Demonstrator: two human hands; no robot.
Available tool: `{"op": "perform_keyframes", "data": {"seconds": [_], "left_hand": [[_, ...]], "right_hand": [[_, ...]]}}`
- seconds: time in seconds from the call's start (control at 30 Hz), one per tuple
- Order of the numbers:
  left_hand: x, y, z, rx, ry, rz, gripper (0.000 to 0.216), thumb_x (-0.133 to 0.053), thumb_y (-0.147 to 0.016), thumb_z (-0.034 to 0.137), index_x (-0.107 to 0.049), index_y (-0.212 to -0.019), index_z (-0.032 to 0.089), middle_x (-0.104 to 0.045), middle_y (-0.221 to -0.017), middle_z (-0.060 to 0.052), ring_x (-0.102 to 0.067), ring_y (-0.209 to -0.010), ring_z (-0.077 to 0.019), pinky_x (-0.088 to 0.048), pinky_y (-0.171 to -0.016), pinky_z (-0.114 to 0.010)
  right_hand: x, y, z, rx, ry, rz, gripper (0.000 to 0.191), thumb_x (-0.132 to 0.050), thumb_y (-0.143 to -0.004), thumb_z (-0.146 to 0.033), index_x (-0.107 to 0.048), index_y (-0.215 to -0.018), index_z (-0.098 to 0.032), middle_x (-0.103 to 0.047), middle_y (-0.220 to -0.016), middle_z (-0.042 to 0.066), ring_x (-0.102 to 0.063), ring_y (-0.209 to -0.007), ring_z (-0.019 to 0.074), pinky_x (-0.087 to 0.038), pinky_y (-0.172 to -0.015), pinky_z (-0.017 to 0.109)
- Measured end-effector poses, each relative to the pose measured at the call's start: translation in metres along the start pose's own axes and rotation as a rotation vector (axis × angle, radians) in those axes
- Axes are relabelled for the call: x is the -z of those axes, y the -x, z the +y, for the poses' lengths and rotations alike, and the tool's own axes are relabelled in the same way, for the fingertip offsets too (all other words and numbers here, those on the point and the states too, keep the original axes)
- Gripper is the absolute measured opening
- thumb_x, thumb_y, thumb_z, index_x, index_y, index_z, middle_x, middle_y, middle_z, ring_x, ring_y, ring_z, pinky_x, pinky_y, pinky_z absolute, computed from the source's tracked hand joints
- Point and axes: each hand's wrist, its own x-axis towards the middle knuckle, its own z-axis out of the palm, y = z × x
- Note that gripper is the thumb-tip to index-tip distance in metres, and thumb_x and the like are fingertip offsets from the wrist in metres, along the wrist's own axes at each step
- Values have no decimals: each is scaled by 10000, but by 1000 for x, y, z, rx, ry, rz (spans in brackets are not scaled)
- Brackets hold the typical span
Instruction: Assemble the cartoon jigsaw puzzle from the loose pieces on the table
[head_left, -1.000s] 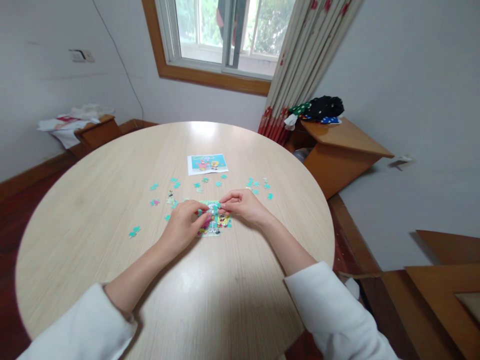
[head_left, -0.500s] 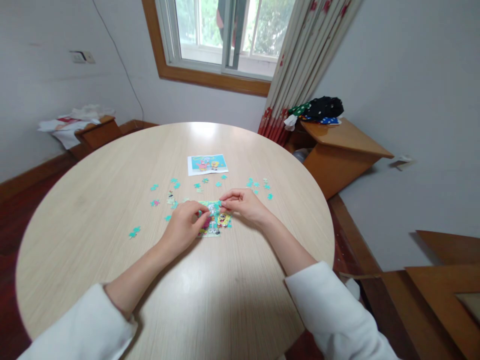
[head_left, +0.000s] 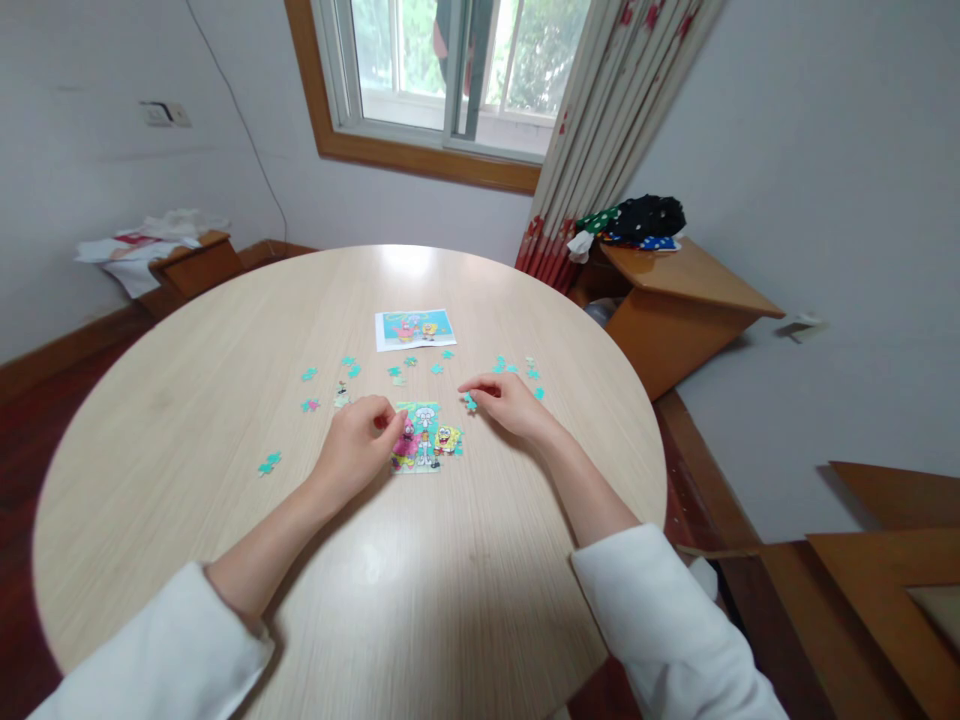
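Observation:
A small, partly assembled cartoon puzzle [head_left: 424, 444] lies flat on the round wooden table [head_left: 225, 330]. My left hand [head_left: 352, 450] rests at the puzzle's left edge, fingers curled, fingertips pressing on its corner. My right hand [head_left: 514, 402] sits just right of the puzzle's top corner, its thumb and fingers pinched on a teal puzzle piece [head_left: 470, 403]. Loose teal pieces [head_left: 517, 368] are scattered beyond both hands. A printed reference picture [head_left: 415, 327] lies farther back.
More loose pieces [head_left: 266, 463] lie to the left of the puzzle. A wooden side table [head_left: 686, 285] with dark clothing stands at the right, next to a curtain [head_left: 600, 130]. A low wooden box with papers [head_left: 161, 250] is at the left wall.
My right hand has drawn away from the puzzle's top edge to the right, with a teal piece at its fingertips. My left hand slid left off the puzzle, uncovering its picture.

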Motion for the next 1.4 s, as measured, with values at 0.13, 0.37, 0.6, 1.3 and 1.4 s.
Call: {"op": "perform_keyframes", "data": {"seconds": [0.13, 0.37, 0.6, 1.3, 1.4], "left_hand": [[0, 0, 1, -6, 10, -5, 283, -466, -804, 314, -465, -546, 196, -522, -550, 17, -486, -558, -131, -350, -567, -259], [1, -1, 1, -9, 29, 16, 269, -476, -804, 318, -477, -564, 197, -541, -564, 13, -479, -548, -130, -359, -566, -266], [1, -1, 2, 15, 54, -6, 196, -471, -798, 311, -518, -644, 199, -580, -595, 10, -510, -573, -142, -380, -577, -267], [0, -1, 2, 25, 63, -64, 173, -453, -797, 302, -535, -690, 193, -611, -631, -5, -544, -607, -154, -398, -613, -275], [0, -1, 2, 41, 52, -69, 200, -428, -805, 325, -534, -699, 193, -613, -639, -9, -553, -623, -163, -395, -618, -277]], "right_hand": [[0, 2, -2, 3, 15, -6, 166, -544, -754, -125, -699, -813, -134, -690, -785, 55, -590, -699, 125, -447, -713, 279], [-2, 4, -6, -53, -49, 7, 87, -596, -691, -125, -667, -742, -129, -664, -685, 28, -579, -627, 112, -450, -651, 262], [-6, 6, -8, -104, -224, -54, 59, -653, -667, -158, -615, -702, -129, -631, -594, 3, -578, -538, 95, -458, -582, 240], [-9, 8, -8, -124, -296, -59, 45, -626, -681, -126, -597, -715, -129, -614, -561, -12, -598, -525, 96, -458, -566, 229], [-9, 8, -7, -99, -306, -57, 78, -638, -665, -134, -599, -732, -134, -616, -585, -17, -600, -537, 96, -460, -573, 232]]}}
